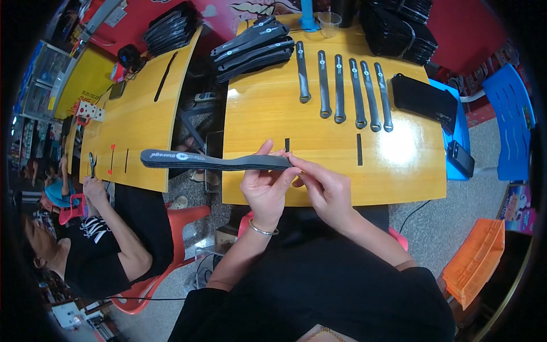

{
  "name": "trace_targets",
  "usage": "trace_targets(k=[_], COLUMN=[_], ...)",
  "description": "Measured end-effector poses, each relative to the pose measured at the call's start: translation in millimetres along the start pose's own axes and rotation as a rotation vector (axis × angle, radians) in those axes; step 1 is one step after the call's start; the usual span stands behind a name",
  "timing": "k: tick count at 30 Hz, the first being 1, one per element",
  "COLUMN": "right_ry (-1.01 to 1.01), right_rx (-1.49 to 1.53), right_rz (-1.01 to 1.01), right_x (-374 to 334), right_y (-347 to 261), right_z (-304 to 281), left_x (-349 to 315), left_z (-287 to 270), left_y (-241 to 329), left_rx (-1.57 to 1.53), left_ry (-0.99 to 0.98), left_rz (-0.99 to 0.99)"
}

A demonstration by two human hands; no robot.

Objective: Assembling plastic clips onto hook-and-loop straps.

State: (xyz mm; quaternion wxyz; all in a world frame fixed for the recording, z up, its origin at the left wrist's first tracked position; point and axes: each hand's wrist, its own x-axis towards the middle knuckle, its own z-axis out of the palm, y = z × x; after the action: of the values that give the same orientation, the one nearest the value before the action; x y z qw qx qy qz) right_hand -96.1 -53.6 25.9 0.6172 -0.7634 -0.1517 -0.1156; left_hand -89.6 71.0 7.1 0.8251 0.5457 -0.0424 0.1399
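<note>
Strap stack [211, 162] in left grip [264, 192], right grip [331, 192]

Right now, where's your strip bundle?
In the head view, the strip bundle is left of centre, in the left hand and right hand, reaching left past the near table.

Downward fisheye view from head

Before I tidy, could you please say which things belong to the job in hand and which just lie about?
Likely in the job:
- strap stack in left hand and right hand
- six laid-out straps
- strap pile

Likely lying about:
- black pouch
- phone-like device
- clear cup
</note>
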Motion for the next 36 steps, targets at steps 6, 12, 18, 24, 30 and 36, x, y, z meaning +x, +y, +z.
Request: trace_targets(k=[6, 12, 18, 24, 30, 36], right_ry=[0.01, -0.015, 0.026, 0.072, 0.079, 0.081], right_rx=[0.031, -0.041, -0.117, -0.091, -0.127, -0.194], right_rz=[0.038, 0.022, -0.007, 0.015, -0.012, -0.033], right_x=[4, 8, 15, 12, 14, 16], right_y=[6, 4, 6, 19, 17, 17], right_z=[-3, -7, -4, 1, 0, -6], left_x=[9, 21, 17, 19, 22, 27], left_z=[-4, -5, -1, -5, -12, -18], left_y=[4, 7, -9, -5, -14, -10], left_rx=[0.12, 0.176, 0.182, 0.644, 0.539, 0.652], left_ry=[-0.084, -0.174, -0.03, -0.216, -0.241, -0.347], left_rz=[-0.066, -0.043, 0.045, 0.077, 0.096, 0.109])
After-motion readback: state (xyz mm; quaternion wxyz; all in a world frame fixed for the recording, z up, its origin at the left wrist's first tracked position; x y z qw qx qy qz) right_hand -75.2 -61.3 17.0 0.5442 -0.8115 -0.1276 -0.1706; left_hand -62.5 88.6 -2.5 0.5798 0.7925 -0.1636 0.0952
